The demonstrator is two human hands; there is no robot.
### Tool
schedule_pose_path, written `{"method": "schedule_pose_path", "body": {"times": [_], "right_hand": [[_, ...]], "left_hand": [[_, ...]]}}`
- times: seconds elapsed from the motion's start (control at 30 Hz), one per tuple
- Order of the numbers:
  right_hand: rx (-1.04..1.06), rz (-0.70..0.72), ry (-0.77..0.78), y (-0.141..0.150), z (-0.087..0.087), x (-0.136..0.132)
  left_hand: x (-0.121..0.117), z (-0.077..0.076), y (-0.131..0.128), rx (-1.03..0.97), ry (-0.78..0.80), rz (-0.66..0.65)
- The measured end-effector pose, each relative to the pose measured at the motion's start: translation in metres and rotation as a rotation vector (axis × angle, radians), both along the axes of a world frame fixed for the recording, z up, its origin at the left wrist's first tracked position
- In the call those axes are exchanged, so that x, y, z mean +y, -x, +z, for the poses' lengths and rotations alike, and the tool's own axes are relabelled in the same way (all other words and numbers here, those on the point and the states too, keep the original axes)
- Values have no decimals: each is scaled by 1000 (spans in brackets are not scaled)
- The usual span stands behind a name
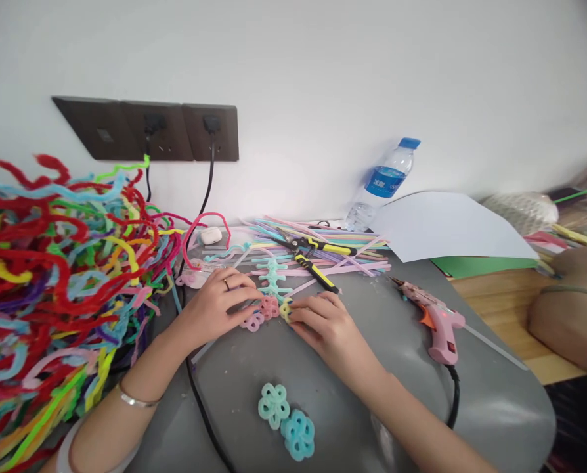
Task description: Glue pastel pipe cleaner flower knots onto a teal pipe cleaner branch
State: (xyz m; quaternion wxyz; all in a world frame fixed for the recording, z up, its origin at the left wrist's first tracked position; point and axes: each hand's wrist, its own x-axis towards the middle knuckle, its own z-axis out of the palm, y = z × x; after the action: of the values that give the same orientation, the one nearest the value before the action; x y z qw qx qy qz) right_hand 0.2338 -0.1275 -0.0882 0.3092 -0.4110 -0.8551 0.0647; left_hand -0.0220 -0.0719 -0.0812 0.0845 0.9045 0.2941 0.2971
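My left hand (219,305) is closed, fingertips and thumb pinching the edge of a pink pipe-cleaner flower (269,307). A lilac pipe-cleaner flower (253,320) lies just below those fingers. With its fingertips, my right hand (330,328) holds a small yellow pipe-cleaner flower (284,309) against the pink one's right side; part of it is hidden. Behind them is a mint pipe-cleaner piece with short side arms (272,279). Nearer me on the grey tabletop (352,407) rest a mint green flower (274,405) and a blue flower (299,434), touching.
A tangled heap of coloured pipe cleaners (77,263) fills the left. Yellow-black pliers (318,253) lie on pastel pipe cleaners (372,266). A pink glue gun (441,325) lies right. A bottle (387,177) leans on the wall beside white paper (451,226). Another person's limb (574,309) shows far right.
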Motion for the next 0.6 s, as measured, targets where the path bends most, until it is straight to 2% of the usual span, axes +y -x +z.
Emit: {"method": "schedule_pose_path", "body": {"times": [0.23,0.6], "right_hand": [[38,-21,65,-2,7,-2],[8,16,20,-1,-4,0]], "left_hand": [[-4,-5,-11,36,26,71],[-5,-8,-25,43,40,126]]}}
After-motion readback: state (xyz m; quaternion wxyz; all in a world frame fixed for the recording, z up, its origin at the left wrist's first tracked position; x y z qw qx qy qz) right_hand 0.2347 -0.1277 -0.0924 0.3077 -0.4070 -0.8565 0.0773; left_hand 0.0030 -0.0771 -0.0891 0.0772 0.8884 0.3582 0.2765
